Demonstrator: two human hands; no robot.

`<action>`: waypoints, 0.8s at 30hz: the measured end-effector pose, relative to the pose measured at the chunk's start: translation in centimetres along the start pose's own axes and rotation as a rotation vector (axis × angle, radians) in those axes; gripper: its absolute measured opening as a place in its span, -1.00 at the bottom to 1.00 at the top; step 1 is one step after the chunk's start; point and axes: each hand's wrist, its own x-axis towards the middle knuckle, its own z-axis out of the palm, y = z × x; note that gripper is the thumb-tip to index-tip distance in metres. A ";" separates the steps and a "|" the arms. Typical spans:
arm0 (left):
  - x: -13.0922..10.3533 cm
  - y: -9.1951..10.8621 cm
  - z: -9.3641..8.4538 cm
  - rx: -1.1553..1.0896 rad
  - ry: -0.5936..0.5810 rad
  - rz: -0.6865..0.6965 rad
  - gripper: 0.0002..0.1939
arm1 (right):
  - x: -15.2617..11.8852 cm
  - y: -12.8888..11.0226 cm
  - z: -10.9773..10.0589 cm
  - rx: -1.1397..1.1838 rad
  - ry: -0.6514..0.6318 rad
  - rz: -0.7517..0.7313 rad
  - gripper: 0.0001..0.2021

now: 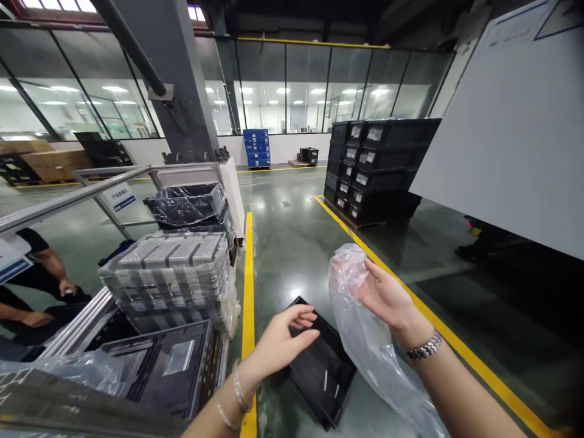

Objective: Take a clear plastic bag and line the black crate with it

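Nearest the camera, the left hand (285, 340) reaches forward with fingers spread loosely and nothing in its grasp; its fingertips hover over the near edge of a black plastic tray (322, 365) that lies on the green floor. Bead bracelets circle that wrist. The right hand (385, 295), with a metal watch (424, 347) on its wrist, is closed on a clear plastic bag (369, 340): the fingers sit inside or against the bag's upper part, and the rest of the film hangs down beside the tray toward the lower edge of the view.

To the left, a black crate (159, 365) sits low on a metal-framed rack (77, 328), and above it stands a stack of grey moulded trays (171, 277) wrapped in clear film. Behind that is another black bin lined with crinkled plastic (187, 204). A white sign with a blue band (119, 198) hangs from the rail; its writing is too small to read. At far left another person's arms (41, 286) show, in a dark sleeve.

A yellow floor line (249, 267) runs away past the rack. Farther off, a pallet of stacked black crates (371, 167) carries small white labels, unreadable from here. A large grey panel (511, 134) fills the right side. At the far wall stand blue crates (257, 148) before glass partitions.
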 end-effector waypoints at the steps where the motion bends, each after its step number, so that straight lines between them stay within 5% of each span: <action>1: 0.9 0.0 1.3 -0.078 0.057 0.019 -0.49 | -0.2 0.2 0.5 -0.023 -0.006 -0.013 -0.61; 4: 3.0 0.5 4.0 -0.333 0.202 0.017 -0.44 | -0.5 1.4 1.8 -0.126 -0.082 -0.098 -0.64; 7: 3.8 1.1 4.7 -0.481 0.193 -0.023 -0.67 | -0.5 2.6 2.3 -0.275 -0.137 -0.218 -0.59; 13: 2.6 1.1 2.9 -0.470 0.295 -0.030 -0.73 | 0.0 3.3 2.0 -0.649 -0.021 -0.372 -0.54; 24: 0.9 -0.3 -0.3 -0.558 0.397 -0.032 -0.71 | 1.3 5.0 3.0 -0.899 -0.080 -0.516 -0.51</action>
